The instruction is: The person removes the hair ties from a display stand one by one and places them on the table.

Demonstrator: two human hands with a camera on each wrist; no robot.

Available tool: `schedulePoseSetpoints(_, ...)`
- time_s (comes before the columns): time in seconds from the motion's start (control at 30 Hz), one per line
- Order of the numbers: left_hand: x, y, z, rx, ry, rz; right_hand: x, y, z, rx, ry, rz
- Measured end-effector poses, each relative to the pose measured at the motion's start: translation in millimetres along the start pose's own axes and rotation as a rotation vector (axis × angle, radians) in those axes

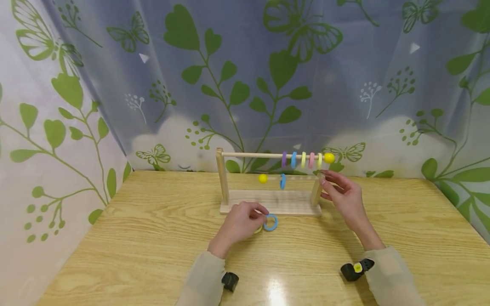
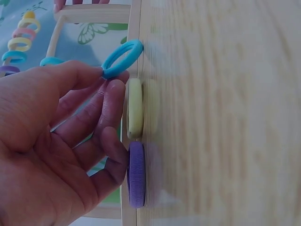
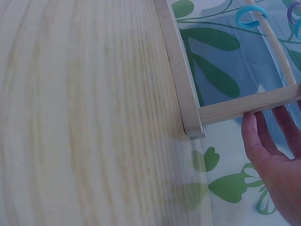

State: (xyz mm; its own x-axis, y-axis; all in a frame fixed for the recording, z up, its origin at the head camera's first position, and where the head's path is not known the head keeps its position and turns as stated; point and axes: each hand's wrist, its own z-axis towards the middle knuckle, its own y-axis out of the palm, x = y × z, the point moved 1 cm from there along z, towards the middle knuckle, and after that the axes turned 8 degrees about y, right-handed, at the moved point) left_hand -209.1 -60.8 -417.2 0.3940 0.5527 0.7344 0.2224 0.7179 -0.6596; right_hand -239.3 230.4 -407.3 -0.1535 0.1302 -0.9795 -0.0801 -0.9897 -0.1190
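Observation:
My left hand (image 1: pixel 242 223) pinches a blue hair tie (image 2: pixel 123 60) between thumb and fingertip, just in front of the wooden stand's base (image 1: pixel 249 198). In the left wrist view, a yellow hair tie (image 2: pixel 135 108) and a ribbed purple hair tie (image 2: pixel 136 174) lie on the table beside the fingers. My right hand (image 1: pixel 346 199) holds the stand's short right post (image 3: pixel 249 104) at its upper end, fingertips against the outer side. From that post a lower rod runs left to a yellow ball (image 1: pixel 263 178), with one blue hair tie (image 1: pixel 282 182) hanging on it.
The tall left post (image 1: pixel 223 178) carries an upper rod (image 1: pixel 252 155) ending in a yellow ball (image 1: pixel 329 158). Purple, blue, yellow and pink hair ties hang near that end. Behind the wooden table (image 1: pixel 153 238) hangs a leaf-patterned curtain (image 1: pixel 237 63).

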Motion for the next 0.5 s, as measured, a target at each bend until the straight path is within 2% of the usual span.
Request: schedulePoseSetpoints(0.5,3.1,0.6,-0.1,-0.036,0.011,0.023,1.1,-0.4,0.5,-0.008,0.005,0.003)
